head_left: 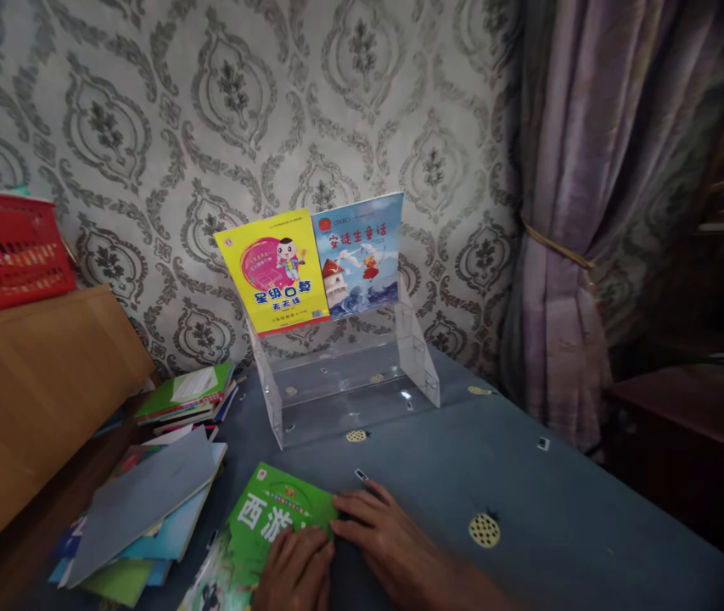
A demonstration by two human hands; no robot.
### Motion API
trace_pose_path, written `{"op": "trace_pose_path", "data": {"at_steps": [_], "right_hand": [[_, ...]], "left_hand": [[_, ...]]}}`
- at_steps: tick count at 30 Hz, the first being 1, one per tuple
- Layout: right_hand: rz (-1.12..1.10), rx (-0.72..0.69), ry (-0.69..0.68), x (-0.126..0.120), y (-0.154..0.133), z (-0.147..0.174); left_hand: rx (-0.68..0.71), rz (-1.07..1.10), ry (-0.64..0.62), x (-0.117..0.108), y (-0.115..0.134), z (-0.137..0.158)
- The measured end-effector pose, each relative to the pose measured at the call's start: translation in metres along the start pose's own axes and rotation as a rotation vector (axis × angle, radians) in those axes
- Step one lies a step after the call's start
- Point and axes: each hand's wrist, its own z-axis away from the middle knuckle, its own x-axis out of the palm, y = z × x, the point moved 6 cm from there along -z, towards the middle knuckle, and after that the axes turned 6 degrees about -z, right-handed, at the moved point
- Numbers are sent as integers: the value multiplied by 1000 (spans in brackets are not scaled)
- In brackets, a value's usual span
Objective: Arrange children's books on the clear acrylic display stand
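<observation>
A green book with white Chinese lettering lies slanted at the table's near edge, its lower part cut off by the frame. My left hand is curled over its cover near the right edge, fingers close together. From the right, my right hand grips the book's right edge with its fingertips; its thumb is not clearly visible. Beyond them stands a clear acrylic book rack with stepped tiers. Side by side in its back tier are a yellow book and a blue storybook, covers facing me.
Loose books and booklets are piled at the left, with a neater stack behind. A brown box-like piece carries a red basket. A tied curtain hangs at right. The dark tablecloth has pineapple prints.
</observation>
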Motion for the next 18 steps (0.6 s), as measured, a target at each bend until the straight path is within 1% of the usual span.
{"op": "trace_pose_path", "data": {"at_steps": [2,3,7,11,13,15,16,18], "right_hand": [[-2,11,-12,-1,-1,1],[-5,18,-17,-1,-1,1],[-11,26,-39,1,-2,1],[14,7,-36,2,-3,2],[33,5,-36,3,-3,2],[38,2,-47,4,-4,2],[35,1,-54,4,-4,2],[23,-4,-69,5,-3,2]], "left_hand": [[54,22,-18,-6,1,-5],[51,37,-36,-9,2,-7],[-80,94,-70,-24,5,-11],[-156,145,-114,-28,11,-13],[-189,180,-130,-33,8,-19],[-217,224,-130,-48,0,-25],[-232,245,-113,-61,-5,-27],[-350,246,-70,-93,-22,-22]]}}
